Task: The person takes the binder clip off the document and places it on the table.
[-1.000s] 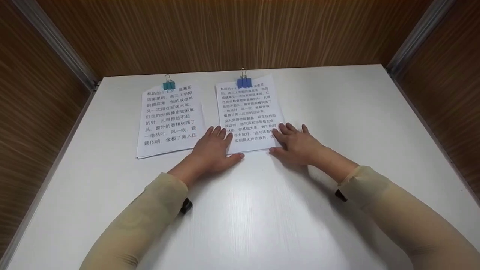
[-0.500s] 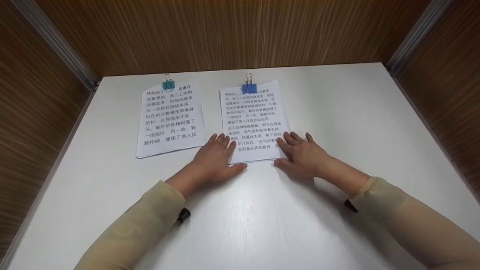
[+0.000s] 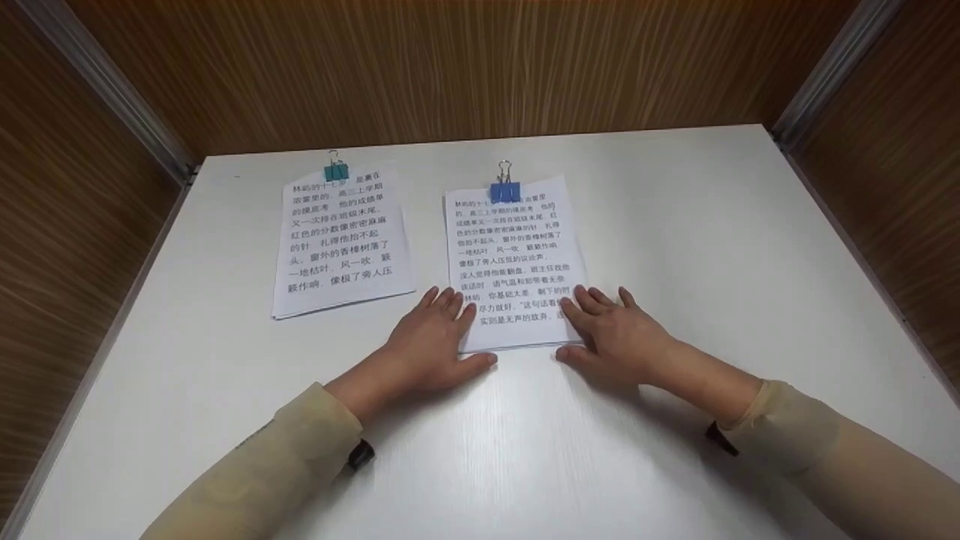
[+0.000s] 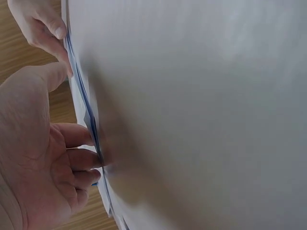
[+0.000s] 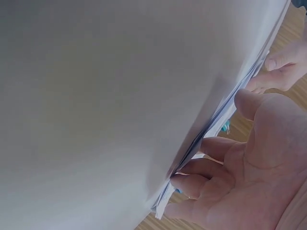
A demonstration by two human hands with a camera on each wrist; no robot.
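On the desk (image 3: pixel 517 457), between left hand (image 3: pixel 429 339) and right hand (image 3: pixel 624 335): paper stack (image 3: pixel 514 274) with blue clip (image 3: pixel 505 192) at far edge. Fingers (image 3: pixel 465 319) of both hands extended, resting on the side edges by the near corners. Partly hidden under fingers and clip: print (image 3: pixel 517 320). Nearby, to the left: second stack (image 3: pixel 337 240) with green clip (image 3: pixel 337 173). Reduced to a sliver in wrist views: blue clip. Cut off at frame edge: sleeves (image 3: pixel 255 472).
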